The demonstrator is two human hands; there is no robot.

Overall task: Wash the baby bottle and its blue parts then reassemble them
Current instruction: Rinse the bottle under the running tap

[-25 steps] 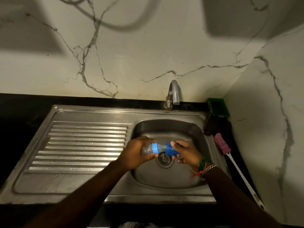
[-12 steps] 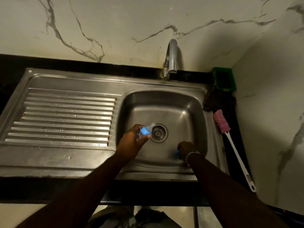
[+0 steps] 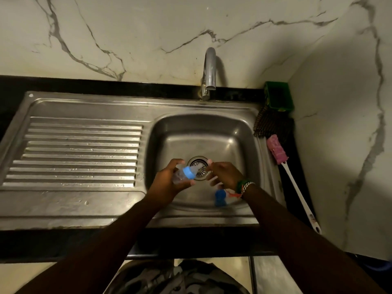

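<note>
One bottle [image 3: 182,174] lies in left grip [image 3: 167,183].

Both forearms reach forward from the bottom edge and converge over the sink [image 3: 244,128] basin, near its drain. The left hand [image 3: 167,182] is curled round the bottle [image 3: 183,176], thumb under it, fingers over the top. The right hand [image 3: 224,174] is just right of the drain, palm down, fingers partly bent toward the bottle's tip; whether it pinches the tip cannot be told. Bracelets circle the right wrist.
</note>
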